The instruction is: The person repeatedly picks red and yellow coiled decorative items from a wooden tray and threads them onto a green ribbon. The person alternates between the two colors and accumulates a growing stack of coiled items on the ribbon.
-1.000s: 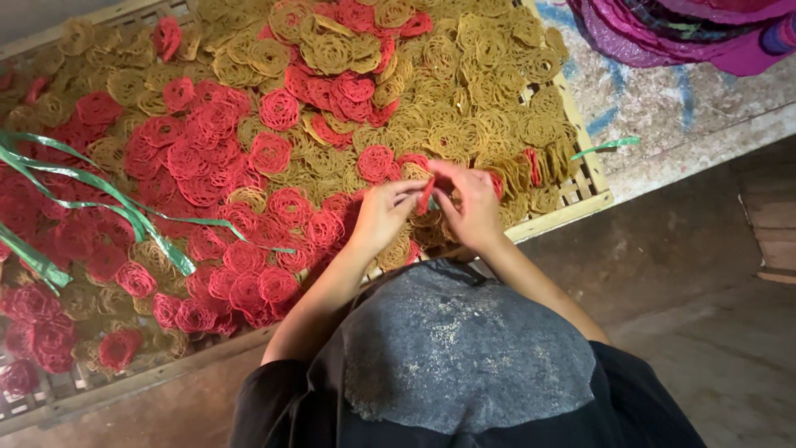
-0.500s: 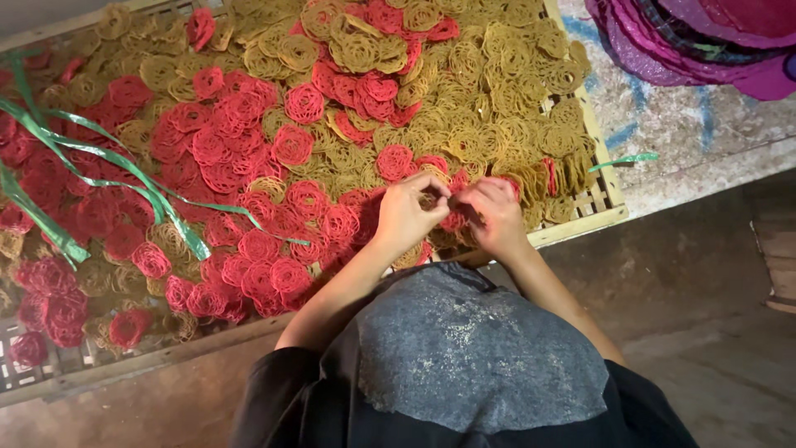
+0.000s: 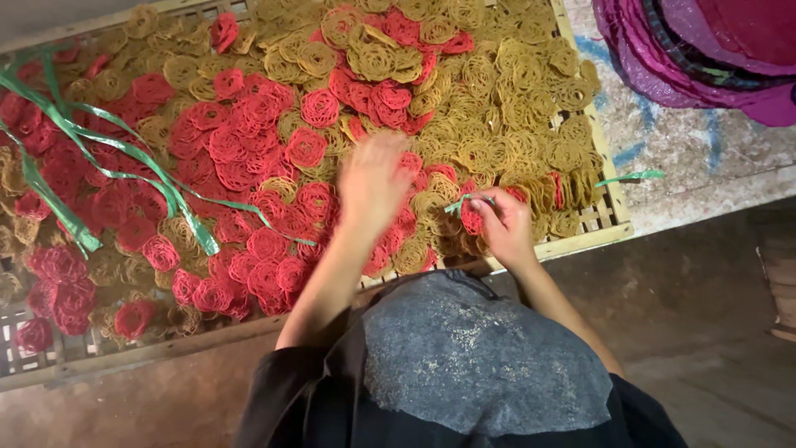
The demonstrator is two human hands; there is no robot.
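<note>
A wide slatted bamboo tray (image 3: 609, 217) lies on the floor, heaped with round lacy crackers; red crackers (image 3: 249, 149) crowd the left and middle, yellow crackers (image 3: 514, 108) the right; long green plastic strips (image 3: 124, 170) trail across the red ones; a stack of purple woven trays (image 3: 705, 50) sits at the upper right; the left hand (image 3: 373, 182) hovers blurred over the crackers, fingers spread, seemingly empty; the right hand (image 3: 502, 228) pinches a short green strip (image 3: 464, 202) at the tray's near edge.
</note>
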